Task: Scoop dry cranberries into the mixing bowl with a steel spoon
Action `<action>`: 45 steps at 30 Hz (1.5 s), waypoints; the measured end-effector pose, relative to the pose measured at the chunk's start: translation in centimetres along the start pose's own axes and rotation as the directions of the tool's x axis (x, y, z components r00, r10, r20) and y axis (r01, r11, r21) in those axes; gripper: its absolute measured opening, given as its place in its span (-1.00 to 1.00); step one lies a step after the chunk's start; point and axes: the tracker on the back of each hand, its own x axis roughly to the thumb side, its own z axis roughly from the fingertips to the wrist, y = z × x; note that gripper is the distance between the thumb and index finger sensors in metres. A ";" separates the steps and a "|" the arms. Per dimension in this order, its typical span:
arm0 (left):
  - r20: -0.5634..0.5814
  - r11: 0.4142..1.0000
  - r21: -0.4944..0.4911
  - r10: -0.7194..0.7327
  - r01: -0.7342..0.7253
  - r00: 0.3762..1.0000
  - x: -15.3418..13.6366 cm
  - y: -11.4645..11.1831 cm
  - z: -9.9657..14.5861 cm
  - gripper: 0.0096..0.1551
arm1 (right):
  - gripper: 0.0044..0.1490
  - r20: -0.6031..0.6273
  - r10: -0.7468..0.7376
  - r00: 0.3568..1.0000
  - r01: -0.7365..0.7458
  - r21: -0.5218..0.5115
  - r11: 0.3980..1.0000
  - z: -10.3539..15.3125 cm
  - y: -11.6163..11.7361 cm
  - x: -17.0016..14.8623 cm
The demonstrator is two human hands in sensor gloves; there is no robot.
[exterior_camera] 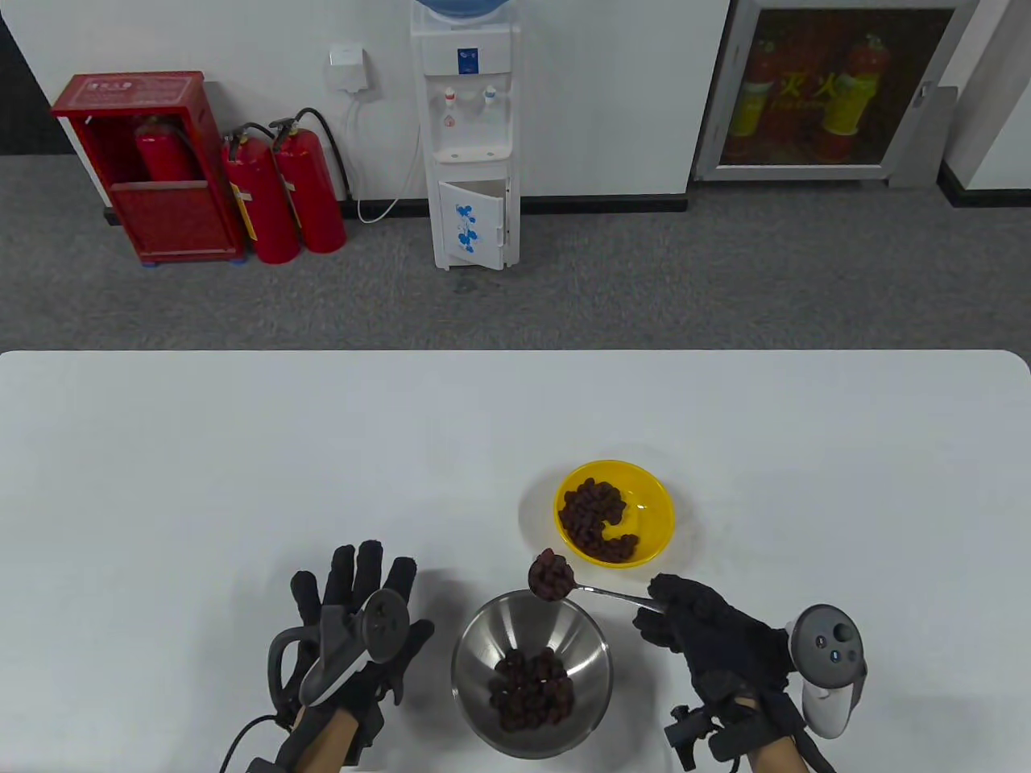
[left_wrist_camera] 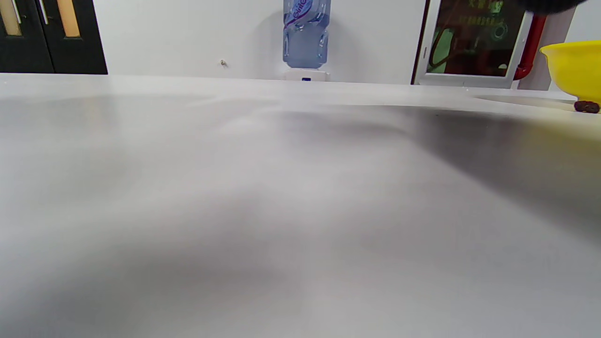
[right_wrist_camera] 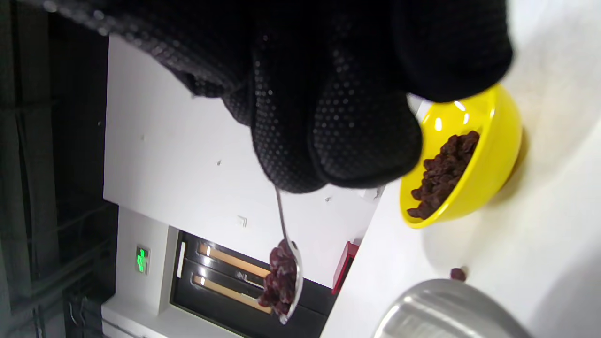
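Observation:
My right hand (exterior_camera: 685,616) grips the handle of the steel spoon (exterior_camera: 596,592). The spoon's bowl is heaped with dry cranberries (exterior_camera: 550,576) and hovers over the far rim of the steel mixing bowl (exterior_camera: 483,644), which holds a pile of cranberries (exterior_camera: 532,690). The yellow bowl (exterior_camera: 656,499) behind it holds more cranberries (exterior_camera: 596,515). In the right wrist view my gloved fingers (right_wrist_camera: 328,122) hold the loaded spoon (right_wrist_camera: 285,277) with the yellow bowl (right_wrist_camera: 493,155) to the right. My left hand (exterior_camera: 354,620) rests flat on the table, fingers spread, left of the mixing bowl.
One loose cranberry (right_wrist_camera: 458,273) lies on the white table (exterior_camera: 242,451) between the two bowls; it also shows in the left wrist view (left_wrist_camera: 587,107) beside the yellow bowl (left_wrist_camera: 573,65). A water dispenser (exterior_camera: 471,137) and fire extinguishers (exterior_camera: 282,193) stand beyond the table.

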 end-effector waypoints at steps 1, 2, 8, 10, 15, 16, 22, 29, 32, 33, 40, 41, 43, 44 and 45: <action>0.000 1.000 0.000 0.000 0.000 1.000 0.0 0.0 0.0 -0.06 | -0.49 0.009 0.035 0.999 -0.035 0.003 0.999 0.0 0.1 0.1; 0.000 1.000 0.000 0.000 0.000 1.000 0.0 0.0 0.0 -0.06 | -0.49 0.010 0.046 0.999 -0.046 0.002 0.999 0.0 0.1 0.1; 0.001 1.000 0.001 0.001 -0.001 1.000 0.0 0.0 0.0 -0.06 | -0.50 0.061 0.161 0.985 -0.161 -0.009 0.987 0.0 0.2 0.4; 0.001 1.000 0.001 0.002 -0.002 1.000 0.0 0.0 0.0 -0.06 | -0.51 0.084 0.186 0.979 -0.185 -0.015 0.983 0.1 0.3 0.5; 0.001 1.000 0.000 0.001 -0.001 1.000 0.0 0.0 0.0 -0.06 | -0.52 0.196 0.265 0.944 -0.265 -0.027 0.964 0.3 0.5 1.3; 0.002 1.000 0.000 0.001 -0.001 1.000 0.0 0.0 0.0 -0.06 | -0.51 0.215 0.290 0.933 -0.289 -0.038 0.957 0.3 0.5 1.4; 0.003 1.000 0.001 0.004 -0.004 1.000 0.0 0.0 0.0 -0.06 | -0.52 0.244 0.301 0.922 -0.296 -0.057 0.954 0.4 0.6 1.5; 0.002 1.000 0.001 0.001 -0.001 1.000 0.0 0.0 0.0 -0.06 | -0.52 0.237 0.301 0.924 -0.298 -0.049 0.953 0.4 0.7 1.5; 0.002 1.000 0.000 0.001 -0.001 1.000 0.0 0.0 0.0 -0.06 | -0.52 0.237 0.302 0.923 -0.300 -0.047 0.953 0.4 0.7 1.4; 0.002 1.000 0.001 0.001 -0.001 1.000 0.0 0.0 0.0 -0.06 | -0.52 0.236 0.302 0.924 -0.300 -0.047 0.953 0.4 0.7 1.4; 0.004 1.000 0.002 0.013 -0.013 1.000 0.0 0.0 0.0 -0.06 | -0.51 0.164 0.247 0.955 -0.233 -0.099 0.967 -0.3 0.0 0.5; 0.004 1.000 0.002 0.014 -0.014 1.000 0.0 0.0 0.0 -0.06 | -0.51 0.136 0.240 0.961 -0.223 -0.127 0.966 -0.6 -0.3 0.4; 0.004 1.000 0.001 0.017 -0.017 1.000 -0.1 -0.1 0.0 -0.06 | -0.51 0.082 0.231 0.970 -0.208 -0.226 0.952 -1.2 -1.0 0.4; 0.004 1.000 0.000 0.018 -0.018 1.000 -0.1 -0.1 0.0 -0.06 | -0.51 0.069 0.234 0.970 -0.209 -0.263 0.942 -1.4 -1.2 0.5; 0.003 1.000 0.000 0.019 -0.019 1.000 -0.1 -0.1 0.0 -0.06 | -0.51 0.047 0.249 0.967 -0.222 -0.315 0.923 -1.8 -1.6 0.7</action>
